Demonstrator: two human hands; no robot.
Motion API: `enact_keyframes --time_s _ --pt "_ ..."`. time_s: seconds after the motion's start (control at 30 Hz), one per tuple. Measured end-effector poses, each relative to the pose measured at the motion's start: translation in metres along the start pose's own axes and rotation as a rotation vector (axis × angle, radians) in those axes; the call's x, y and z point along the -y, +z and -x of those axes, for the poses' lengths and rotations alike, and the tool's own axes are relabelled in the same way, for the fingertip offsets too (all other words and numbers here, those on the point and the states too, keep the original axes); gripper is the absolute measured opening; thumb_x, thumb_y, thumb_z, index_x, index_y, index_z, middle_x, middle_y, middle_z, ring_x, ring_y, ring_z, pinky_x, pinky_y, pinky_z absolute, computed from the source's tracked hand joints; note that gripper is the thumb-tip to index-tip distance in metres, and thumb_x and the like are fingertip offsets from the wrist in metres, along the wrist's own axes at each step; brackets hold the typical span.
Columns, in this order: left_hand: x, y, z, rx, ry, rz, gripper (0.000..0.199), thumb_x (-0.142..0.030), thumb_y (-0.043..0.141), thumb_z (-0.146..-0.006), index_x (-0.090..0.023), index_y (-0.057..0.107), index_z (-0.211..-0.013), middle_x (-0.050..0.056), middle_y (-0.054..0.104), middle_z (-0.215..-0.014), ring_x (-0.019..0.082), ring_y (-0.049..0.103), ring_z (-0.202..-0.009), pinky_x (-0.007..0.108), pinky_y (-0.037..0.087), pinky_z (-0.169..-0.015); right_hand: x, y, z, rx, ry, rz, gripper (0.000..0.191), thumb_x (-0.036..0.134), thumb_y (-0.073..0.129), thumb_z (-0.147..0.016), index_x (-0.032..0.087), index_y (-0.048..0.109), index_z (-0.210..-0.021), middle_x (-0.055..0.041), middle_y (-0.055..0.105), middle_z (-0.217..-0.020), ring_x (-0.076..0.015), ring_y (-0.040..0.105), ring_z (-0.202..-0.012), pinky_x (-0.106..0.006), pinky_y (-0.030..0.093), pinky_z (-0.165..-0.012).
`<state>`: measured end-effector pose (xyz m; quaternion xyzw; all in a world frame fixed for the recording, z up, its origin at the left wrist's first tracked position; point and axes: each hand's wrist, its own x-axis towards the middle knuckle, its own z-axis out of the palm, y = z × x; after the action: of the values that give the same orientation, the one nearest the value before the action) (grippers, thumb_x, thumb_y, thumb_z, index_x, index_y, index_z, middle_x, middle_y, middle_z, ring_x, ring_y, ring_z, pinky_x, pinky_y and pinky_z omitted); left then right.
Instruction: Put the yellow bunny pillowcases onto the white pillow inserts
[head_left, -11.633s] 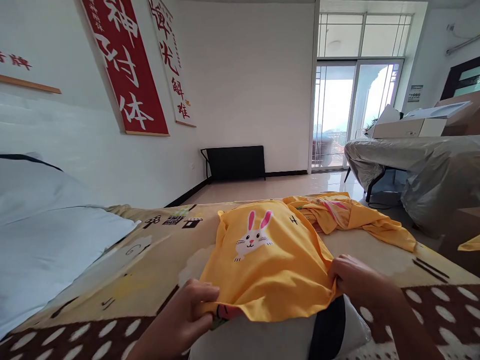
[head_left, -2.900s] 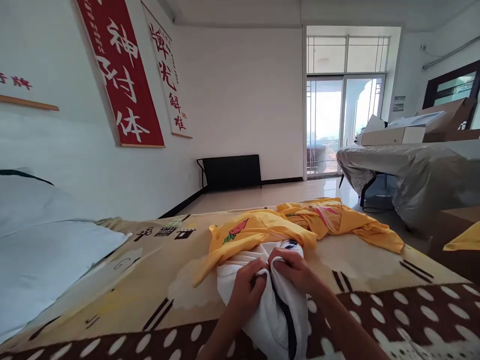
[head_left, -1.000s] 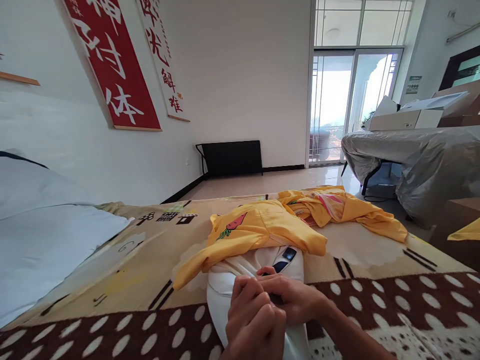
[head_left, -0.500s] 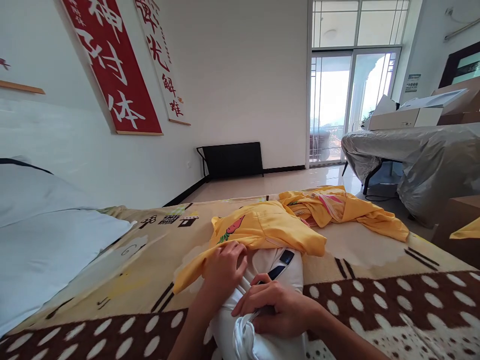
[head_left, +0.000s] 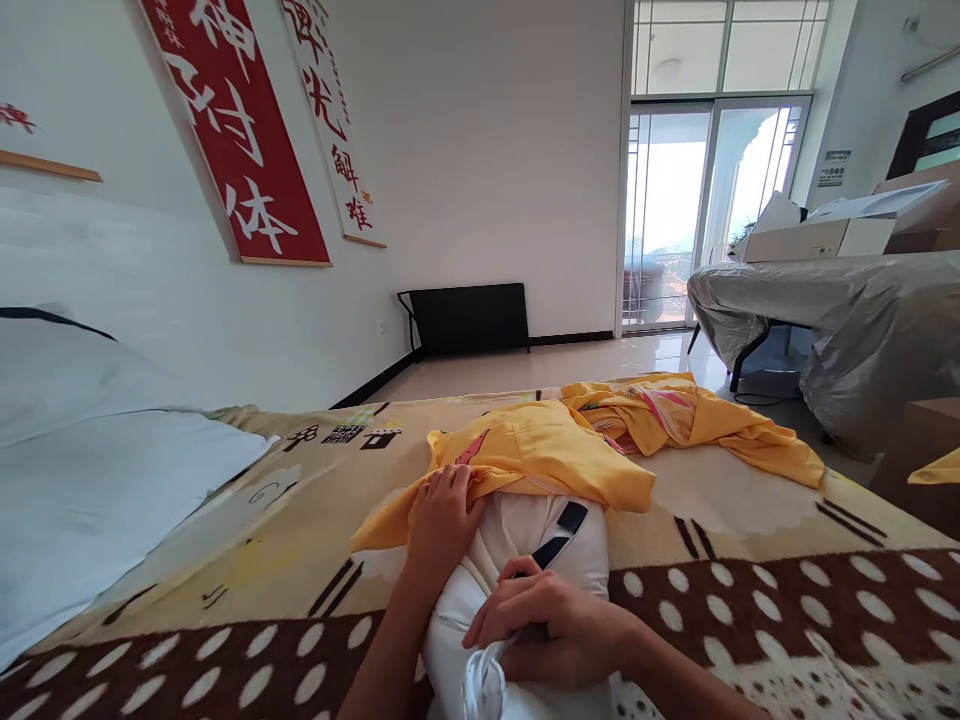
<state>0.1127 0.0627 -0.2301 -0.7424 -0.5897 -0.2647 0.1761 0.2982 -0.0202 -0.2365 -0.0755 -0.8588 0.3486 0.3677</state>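
Observation:
A white pillow [head_left: 589,580] lies lengthwise in front of me on the bed. Over its far end rests a yellow cloth cover [head_left: 555,450] with a carrot print. My left hand [head_left: 445,515] is at the cover's near left edge, its fingers closed on the yellow cloth. My right hand [head_left: 555,620] is curled on top of the pillow, gripping a bunched white strip [head_left: 484,685] that loops out below the fingers. A dark strap [head_left: 571,518] runs along the pillow's top and passes under my right hand. The fingertips of that hand are partly hidden.
A second yellow cloth [head_left: 690,415] lies crumpled at the bed's far right. White bedding [head_left: 135,490] is at the left. The patterned blanket [head_left: 262,570] covers the bed. Beyond it stand a plastic-covered table [head_left: 862,300] with boxes and a black panel [head_left: 472,318] by the wall.
My left hand has shifted slightly up onto the yellow cover and pulled at its edge, with the carrot now partly covered. The white folds between my hands have shrunk; my right hand stays nearly in place.

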Motion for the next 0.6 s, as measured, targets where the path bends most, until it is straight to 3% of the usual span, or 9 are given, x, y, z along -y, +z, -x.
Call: enact_keyframes --time_s 0.2,0.33,0.4,0.5,0.6 --pt "0.034 -0.004 0.001 -0.029 -0.115 0.023 0.027 -0.011 0.04 -0.076 -0.015 0.055 -0.097 0.012 0.06 -0.1 0.027 0.053 -0.096 0.039 0.043 -0.086 0.005 -0.013 0.002 -0.112 0.058 -0.083 0.027 0.035 0.052 -0.085 0.016 0.069 -0.095 -0.009 0.071 -0.098 -0.0175 0.063 -0.089 -0.035 0.036 -0.095" --pt "0.054 -0.016 0.001 0.051 -0.075 0.05 0.032 -0.004 0.043 -0.067 -0.019 0.058 -0.092 0.007 0.061 -0.101 0.022 0.056 -0.097 0.032 0.045 -0.084 0.007 -0.035 0.008 -0.326 0.213 -0.156 0.026 0.034 0.054 -0.084 0.017 0.07 -0.095 -0.0071 0.069 -0.096 -0.0193 0.059 -0.09 -0.032 0.042 -0.085" --pt "0.049 -0.028 0.001 0.057 -0.045 0.031 0.033 -0.004 0.044 -0.067 -0.018 0.058 -0.093 0.007 0.061 -0.103 0.023 0.054 -0.1 0.033 0.044 -0.086 0.006 -0.048 0.013 -0.485 0.27 -0.223 0.024 0.035 0.055 -0.082 0.019 0.071 -0.09 -0.0059 0.069 -0.093 -0.0195 0.059 -0.087 -0.031 0.043 -0.081" --pt "0.024 -0.041 0.003 0.042 0.003 -0.054 0.031 -0.004 0.044 -0.071 -0.016 0.058 -0.096 0.009 0.059 -0.101 0.026 0.052 -0.101 0.037 0.042 -0.088 0.003 -0.065 0.02 -0.706 0.294 -0.338 0.019 0.034 0.06 -0.075 0.02 0.071 -0.081 -0.0054 0.068 -0.089 -0.0214 0.058 -0.086 -0.034 0.044 -0.081" --pt "-0.004 -0.041 0.007 0.01 0.009 -0.142 0.027 -0.005 0.04 -0.079 -0.015 0.059 -0.096 0.01 0.06 -0.094 0.025 0.056 -0.089 0.034 0.044 -0.075 0.0 -0.072 0.024 -0.81 0.268 -0.424 0.012 0.03 0.064 -0.068 0.02 0.068 -0.074 -0.0057 0.068 -0.085 -0.0233 0.059 -0.087 -0.036 0.043 -0.086"
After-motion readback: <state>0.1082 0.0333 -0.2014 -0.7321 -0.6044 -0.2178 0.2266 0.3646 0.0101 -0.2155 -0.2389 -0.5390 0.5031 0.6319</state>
